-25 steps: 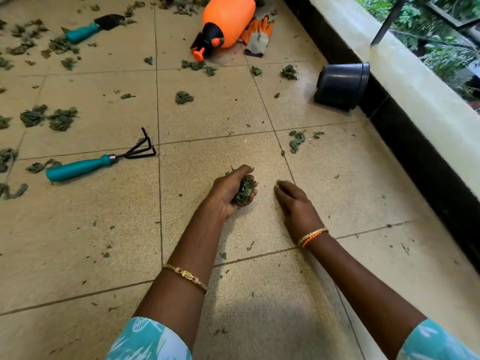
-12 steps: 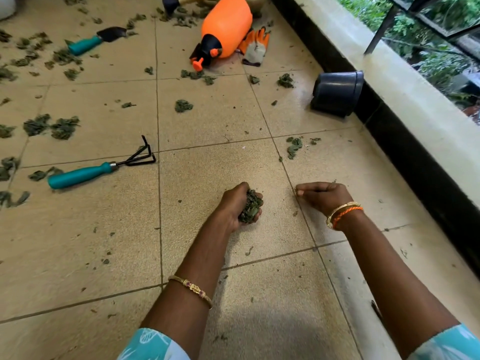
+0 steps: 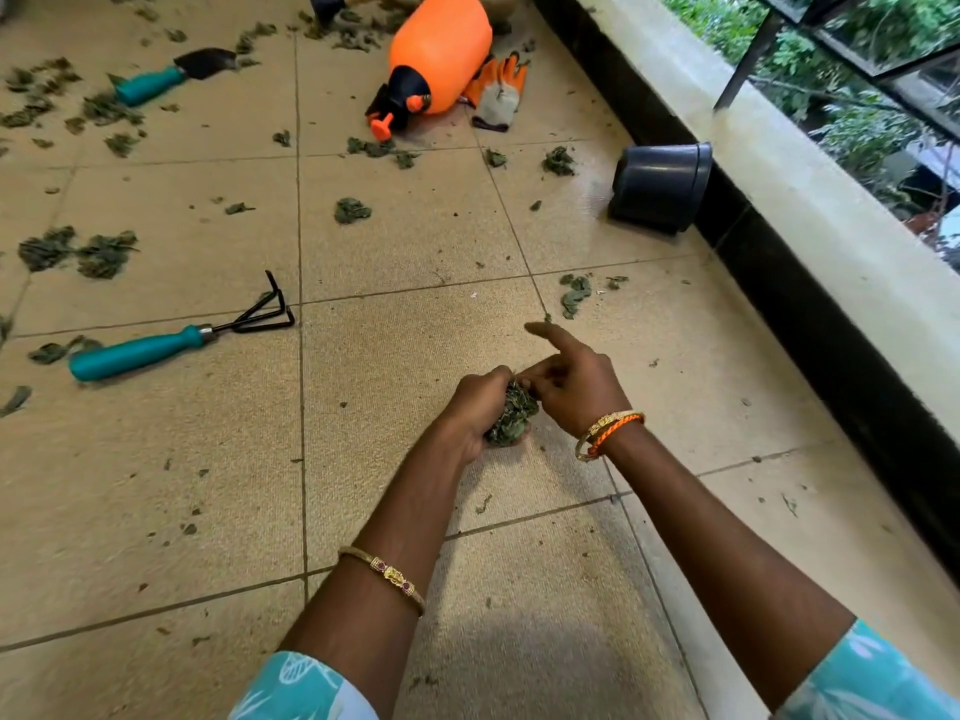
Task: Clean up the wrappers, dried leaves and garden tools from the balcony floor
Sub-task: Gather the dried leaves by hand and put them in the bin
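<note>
Inside the curled left hand sits a leaf clump.

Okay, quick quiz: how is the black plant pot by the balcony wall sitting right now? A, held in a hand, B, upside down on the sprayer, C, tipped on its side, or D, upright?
C: the black plant pot lies on its side on the floor tiles, against the wall's dark base.
</note>
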`<action>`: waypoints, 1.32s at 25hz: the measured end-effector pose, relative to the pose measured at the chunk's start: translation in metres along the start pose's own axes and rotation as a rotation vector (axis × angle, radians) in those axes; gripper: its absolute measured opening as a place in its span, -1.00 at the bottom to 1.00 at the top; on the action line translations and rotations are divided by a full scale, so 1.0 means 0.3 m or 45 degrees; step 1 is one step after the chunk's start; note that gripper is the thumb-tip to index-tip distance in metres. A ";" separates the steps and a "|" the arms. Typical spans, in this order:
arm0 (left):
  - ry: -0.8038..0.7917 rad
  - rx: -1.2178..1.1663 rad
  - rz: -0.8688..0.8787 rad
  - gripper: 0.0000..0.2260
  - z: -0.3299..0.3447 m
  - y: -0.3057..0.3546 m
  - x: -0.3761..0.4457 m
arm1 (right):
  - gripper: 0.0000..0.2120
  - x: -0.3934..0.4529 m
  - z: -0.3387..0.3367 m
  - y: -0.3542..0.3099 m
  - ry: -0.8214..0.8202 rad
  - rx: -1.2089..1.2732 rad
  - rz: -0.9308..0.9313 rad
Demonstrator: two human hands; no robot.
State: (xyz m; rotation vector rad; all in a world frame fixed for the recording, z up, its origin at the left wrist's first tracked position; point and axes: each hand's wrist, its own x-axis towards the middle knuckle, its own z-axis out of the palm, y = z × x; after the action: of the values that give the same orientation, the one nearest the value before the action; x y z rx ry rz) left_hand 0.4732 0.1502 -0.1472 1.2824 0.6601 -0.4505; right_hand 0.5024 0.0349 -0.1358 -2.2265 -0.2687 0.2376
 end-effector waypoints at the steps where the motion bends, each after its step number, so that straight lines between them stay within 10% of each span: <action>1: 0.016 -0.005 0.008 -0.76 -0.001 0.000 0.006 | -0.65 0.020 -0.012 0.001 -0.026 -0.056 -0.008; 6: 0.105 -0.071 0.025 -0.78 -0.040 -0.007 0.030 | -0.60 0.287 -0.151 0.132 0.292 -0.298 0.212; 12: 0.166 -0.168 0.022 -0.76 -0.097 0.004 0.043 | -0.08 0.476 -0.199 0.285 -0.001 -0.414 0.345; 33: 0.124 -0.187 -0.006 -0.76 -0.121 0.013 0.032 | -0.88 0.188 0.002 0.273 0.068 -0.889 -0.565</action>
State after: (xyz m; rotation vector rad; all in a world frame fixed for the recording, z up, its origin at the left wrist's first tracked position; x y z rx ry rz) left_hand 0.4756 0.1866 -0.1560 1.1688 0.7644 -0.3387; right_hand 0.5653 0.0008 -0.2050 -2.7602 -0.9152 -0.1904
